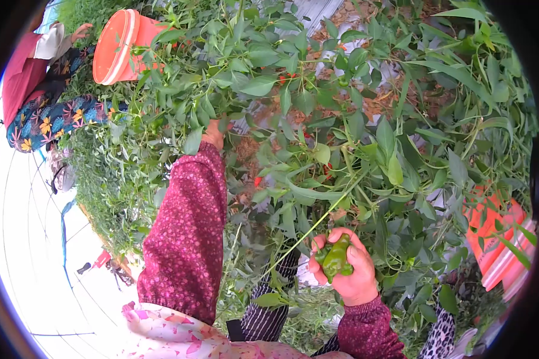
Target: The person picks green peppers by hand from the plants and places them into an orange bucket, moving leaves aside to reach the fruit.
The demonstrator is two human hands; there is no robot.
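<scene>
My right hand point(350, 269), at the lower centre right, has its fingers wrapped round a glossy green pepper point(335, 260). My left arm, in a dark red patterned sleeve, reaches up into the pepper plants point(257, 84). Only part of my left hand point(214, 135) shows beside the leaves; its fingers are hidden, and whether they hold anything does not show. A long pale green stem point(317, 222) runs diagonally just above my right hand. Small red peppers point(258, 180) show among the foliage right of my left sleeve.
An orange-red bucket point(117, 48) stands among plants at the upper left, near another person point(54, 113) in flowered clothing. A second red container point(491, 236) is at the right edge, partly behind leaves. Brown soil point(365, 90) and grey sheeting point(317, 12) show between plants.
</scene>
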